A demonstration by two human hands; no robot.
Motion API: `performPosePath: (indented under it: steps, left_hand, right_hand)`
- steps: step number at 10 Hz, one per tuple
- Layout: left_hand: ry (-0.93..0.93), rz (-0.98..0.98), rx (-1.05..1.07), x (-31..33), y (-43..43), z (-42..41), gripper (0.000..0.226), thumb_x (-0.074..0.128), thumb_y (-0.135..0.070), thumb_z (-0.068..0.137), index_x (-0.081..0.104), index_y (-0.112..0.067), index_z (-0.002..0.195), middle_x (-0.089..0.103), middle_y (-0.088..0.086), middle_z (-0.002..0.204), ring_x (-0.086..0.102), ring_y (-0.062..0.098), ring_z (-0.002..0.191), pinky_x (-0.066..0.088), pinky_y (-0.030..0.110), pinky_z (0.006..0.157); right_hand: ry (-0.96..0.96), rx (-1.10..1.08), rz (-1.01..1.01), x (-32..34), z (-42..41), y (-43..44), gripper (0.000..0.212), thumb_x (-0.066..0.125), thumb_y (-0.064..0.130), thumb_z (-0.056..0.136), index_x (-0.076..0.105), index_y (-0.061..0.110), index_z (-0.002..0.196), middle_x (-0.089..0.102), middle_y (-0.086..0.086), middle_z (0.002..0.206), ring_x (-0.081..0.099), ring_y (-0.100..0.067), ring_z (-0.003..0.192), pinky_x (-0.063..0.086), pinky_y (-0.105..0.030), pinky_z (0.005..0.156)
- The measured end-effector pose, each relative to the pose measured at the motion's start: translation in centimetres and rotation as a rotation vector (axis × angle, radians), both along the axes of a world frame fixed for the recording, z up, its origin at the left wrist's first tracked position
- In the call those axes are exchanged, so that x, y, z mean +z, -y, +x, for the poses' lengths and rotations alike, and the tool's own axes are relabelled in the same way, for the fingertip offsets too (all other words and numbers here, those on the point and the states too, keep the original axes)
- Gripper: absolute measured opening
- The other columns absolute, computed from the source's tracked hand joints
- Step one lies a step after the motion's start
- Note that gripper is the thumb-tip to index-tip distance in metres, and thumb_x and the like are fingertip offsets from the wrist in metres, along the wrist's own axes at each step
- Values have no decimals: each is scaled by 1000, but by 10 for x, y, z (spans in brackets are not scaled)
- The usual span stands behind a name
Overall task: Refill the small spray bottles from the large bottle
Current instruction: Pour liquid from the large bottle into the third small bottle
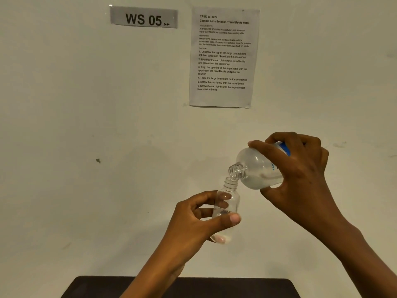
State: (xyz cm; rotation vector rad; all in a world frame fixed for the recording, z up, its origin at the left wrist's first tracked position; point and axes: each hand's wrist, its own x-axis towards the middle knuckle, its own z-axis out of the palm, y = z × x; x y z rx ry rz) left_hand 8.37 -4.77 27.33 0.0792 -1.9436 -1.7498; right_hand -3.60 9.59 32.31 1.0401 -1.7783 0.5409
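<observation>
My left hand [199, 220] grips a small clear bottle [231, 198] upright in mid-air, its threaded neck uncapped. My right hand [300, 168] holds the large clear bottle [255, 168], which has a blue label, tilted down to the left. The large bottle's open threaded mouth touches the rim of the small bottle's neck. Clear liquid lies in the lower side of the large bottle, and a little sits at the bottom of the small one. No caps are in view.
A dark table top [182, 287] shows at the bottom edge, below both hands. On the pale wall behind hang a "WS 05" sign [144, 18] and a printed instruction sheet [223, 57].
</observation>
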Motion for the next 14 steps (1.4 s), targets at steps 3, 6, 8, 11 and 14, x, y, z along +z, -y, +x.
performPosePath:
  steps: [3,6,8,11,14]
  left_hand:
    - [6,-9,-2,0,0,-1,43,77,-39,49,67,-34,91,71,-12,93,68,7,86,52,18,54]
    - [4,-17,-4,1,-1,1,43,80,-38,51,67,-34,92,70,-8,97,69,12,87,51,18,54]
    - [5,-26,-11,1,-2,1,46,72,-38,50,65,-33,95,69,-7,101,68,13,90,52,18,55]
    - [3,-38,-6,0,-1,2,47,75,-37,52,66,-32,97,69,-4,104,68,14,92,53,19,56]
    - [1,-36,3,-1,0,1,42,80,-39,54,66,-35,93,69,-8,100,68,13,90,52,18,55]
  right_hand:
    - [4,3,3,0,0,0,84,85,8,47,45,33,118,54,-9,112,32,-27,106,24,-38,84]
    - [-2,3,6,0,0,-1,83,84,8,48,46,32,118,54,-9,112,32,-27,106,23,-38,84]
    - [-5,2,10,0,1,-2,84,83,8,47,46,32,118,54,-9,112,32,-27,106,23,-38,84]
    - [-8,7,6,1,3,-1,82,82,7,48,46,33,117,54,-8,113,32,-27,106,22,-37,84]
    - [-5,12,13,1,1,0,83,84,10,49,45,33,118,54,-9,113,32,-27,107,23,-37,84]
